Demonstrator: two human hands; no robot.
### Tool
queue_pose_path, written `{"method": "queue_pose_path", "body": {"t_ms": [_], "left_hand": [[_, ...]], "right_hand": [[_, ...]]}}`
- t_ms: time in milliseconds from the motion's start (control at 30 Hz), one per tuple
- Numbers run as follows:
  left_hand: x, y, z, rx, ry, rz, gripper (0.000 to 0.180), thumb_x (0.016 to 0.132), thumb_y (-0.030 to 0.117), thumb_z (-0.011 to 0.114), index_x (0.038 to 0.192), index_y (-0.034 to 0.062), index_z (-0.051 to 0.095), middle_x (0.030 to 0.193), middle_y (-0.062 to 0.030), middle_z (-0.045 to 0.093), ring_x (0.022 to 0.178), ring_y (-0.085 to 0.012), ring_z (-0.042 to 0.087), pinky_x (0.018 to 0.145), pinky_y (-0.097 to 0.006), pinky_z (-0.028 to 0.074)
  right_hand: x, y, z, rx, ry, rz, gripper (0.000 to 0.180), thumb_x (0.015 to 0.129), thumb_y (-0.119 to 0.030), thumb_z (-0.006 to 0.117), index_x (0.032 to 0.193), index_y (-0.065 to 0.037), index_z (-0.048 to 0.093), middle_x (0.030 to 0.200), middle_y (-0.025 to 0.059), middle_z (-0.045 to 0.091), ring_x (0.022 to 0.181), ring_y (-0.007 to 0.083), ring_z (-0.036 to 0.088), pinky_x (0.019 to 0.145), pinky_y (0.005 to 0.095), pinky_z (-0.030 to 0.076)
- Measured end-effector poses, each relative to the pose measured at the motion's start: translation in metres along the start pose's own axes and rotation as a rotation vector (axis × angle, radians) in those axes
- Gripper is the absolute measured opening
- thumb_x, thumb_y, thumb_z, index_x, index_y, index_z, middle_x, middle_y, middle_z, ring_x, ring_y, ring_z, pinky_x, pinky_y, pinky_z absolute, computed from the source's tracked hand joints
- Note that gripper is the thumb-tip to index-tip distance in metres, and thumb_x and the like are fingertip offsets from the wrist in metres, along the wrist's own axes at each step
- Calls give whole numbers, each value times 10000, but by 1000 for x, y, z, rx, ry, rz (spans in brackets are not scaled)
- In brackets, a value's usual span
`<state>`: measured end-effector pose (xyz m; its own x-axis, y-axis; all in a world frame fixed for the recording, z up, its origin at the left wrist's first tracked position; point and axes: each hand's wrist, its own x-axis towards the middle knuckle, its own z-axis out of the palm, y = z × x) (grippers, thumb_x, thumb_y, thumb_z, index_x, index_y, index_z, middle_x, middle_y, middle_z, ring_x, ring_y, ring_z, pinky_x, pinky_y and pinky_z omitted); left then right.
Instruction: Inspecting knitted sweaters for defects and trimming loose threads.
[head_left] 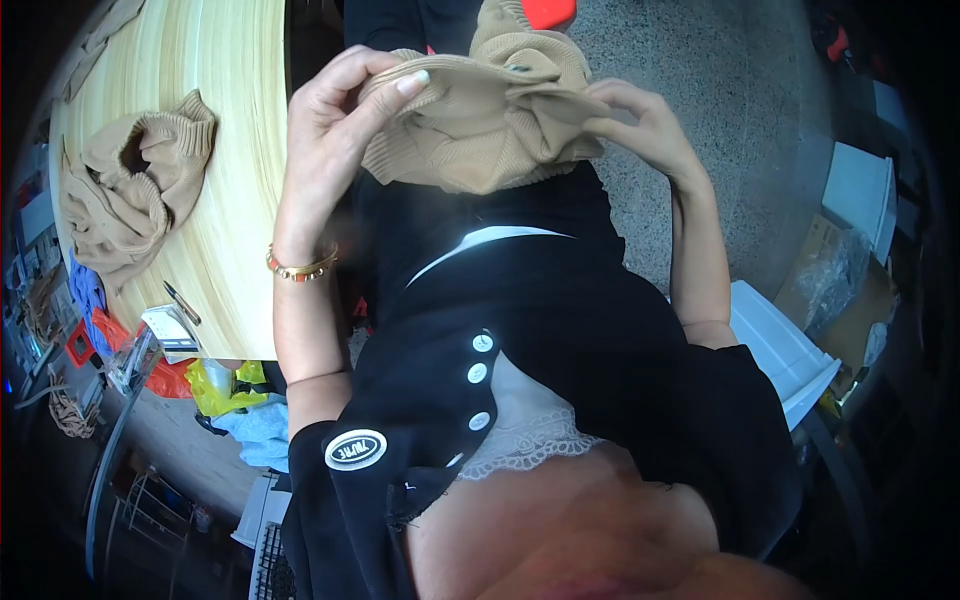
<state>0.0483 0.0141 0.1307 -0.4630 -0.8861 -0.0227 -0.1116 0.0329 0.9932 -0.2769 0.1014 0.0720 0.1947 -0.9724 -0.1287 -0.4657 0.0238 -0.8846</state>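
A tan knitted garment (470, 135) with ribbed edges is stretched between my two hands above my lap. My left hand (340, 120) pinches its left edge, thumb on top and fingers tucked behind the fabric. At the right edge my right hand (645, 125) grips the cloth between thumb and fingers. The garment's opening faces up toward me, and part of it bunches up at the far side. Its lower folds hang over my dark clothing. On the table to my left lies another tan knitted garment (135, 190), crumpled, with ribbed bands showing.
The pale wooden table (235, 130) runs along my left side. A pen (182, 303) and a small notepad (170, 330) lie near its front edge, with coloured bags (225, 385) below. To my right stand a white plastic bin (775, 345) and cardboard with clear plastic wrap (840, 275).
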Motion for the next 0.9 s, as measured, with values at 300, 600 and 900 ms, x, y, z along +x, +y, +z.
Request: {"method": "queue_pose_path", "body": {"t_ms": [300,600,900], "left_hand": [[2,30,-9,121,92,-37,114,866,82,722,934,5,671,793,37,574,682,-16,509,616,-162,404],[-3,22,16,-349,37,-197,124,872,142,724,937,42,691,797,36,664,703,-7,579,618,-134,417],[-10,20,44,-187,144,137,117,905,52,672,1003,-11,668,944,-8,664,825,-34,589,750,-176,471]], "right_hand": [[3,-42,-39,-105,467,-403,260,852,-26,667,1111,-29,700,1060,84,692,959,165,662,847,264,533],[22,-115,-18,-498,201,-836,319,772,12,672,1091,-5,677,1009,120,687,915,234,684,779,300,572],[35,-123,24,-533,200,-1030,314,777,-114,649,1083,-54,690,989,89,689,819,219,698,644,293,565]]}}
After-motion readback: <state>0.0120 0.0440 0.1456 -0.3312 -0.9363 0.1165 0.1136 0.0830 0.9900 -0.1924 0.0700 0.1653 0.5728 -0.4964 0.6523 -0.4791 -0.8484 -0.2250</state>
